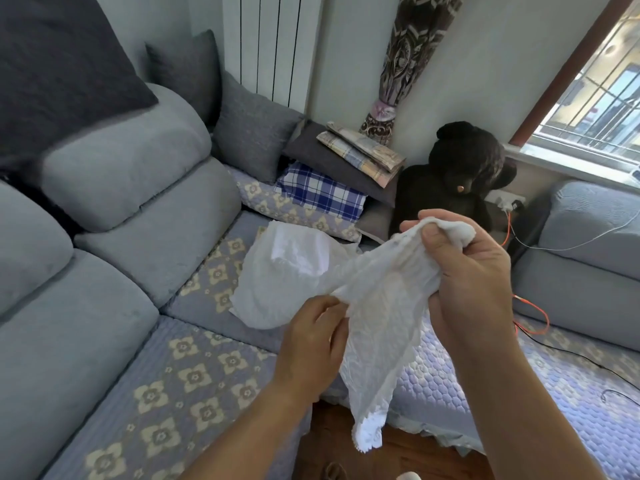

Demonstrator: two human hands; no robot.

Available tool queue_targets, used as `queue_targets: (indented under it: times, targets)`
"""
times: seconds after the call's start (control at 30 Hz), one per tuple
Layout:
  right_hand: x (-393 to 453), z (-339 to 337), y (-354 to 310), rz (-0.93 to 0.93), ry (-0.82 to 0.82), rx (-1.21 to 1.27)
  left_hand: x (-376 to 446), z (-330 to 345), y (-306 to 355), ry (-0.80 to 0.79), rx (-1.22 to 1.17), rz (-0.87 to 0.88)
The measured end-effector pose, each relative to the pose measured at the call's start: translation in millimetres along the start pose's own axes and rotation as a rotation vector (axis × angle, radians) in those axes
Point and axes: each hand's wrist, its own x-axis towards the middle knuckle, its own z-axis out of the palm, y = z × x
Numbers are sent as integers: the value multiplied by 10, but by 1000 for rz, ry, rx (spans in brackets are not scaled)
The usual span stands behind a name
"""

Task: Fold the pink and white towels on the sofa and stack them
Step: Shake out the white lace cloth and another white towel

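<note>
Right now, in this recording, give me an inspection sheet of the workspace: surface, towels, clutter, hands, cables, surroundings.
Surface: grey corner sofa with a floral quilted cover.
Job's things: one white towel held up bunched, unfolded, its lower end hanging over the sofa edge; another white cloth lies crumpled on the seat. No pink towel seen.
Clutter: blue plaid cloth, folded checked fabrics, dark plush bear in the corner.
Hands: left hand pinches the towel's middle; right hand has a grip on its upper end.
Cables: orange cable and white cable trail across the right seat.
Surroundings: radiator, tied curtain, barred window.
</note>
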Motion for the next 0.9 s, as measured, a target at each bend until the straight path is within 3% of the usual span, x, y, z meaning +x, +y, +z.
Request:
queue_targets:
  times: [0.1,0.2,0.57,0.67,0.9]
  targets:
    - [-47,34,31,35,-56,-9,109,25,87,-15,-151,-188]
    - [-82,51,-9,78,-82,43,245,5,39,40,-126,-231]
    - [-72,31,-86,97,-155,47,673,-237,-527,-7,323,-25]
    - [-60,26,-103,82,-174,8,744,-232,-515,-37,339,55]
    - [2,-80,-158,59,-71,43,691,-520,-522,52,277,38]
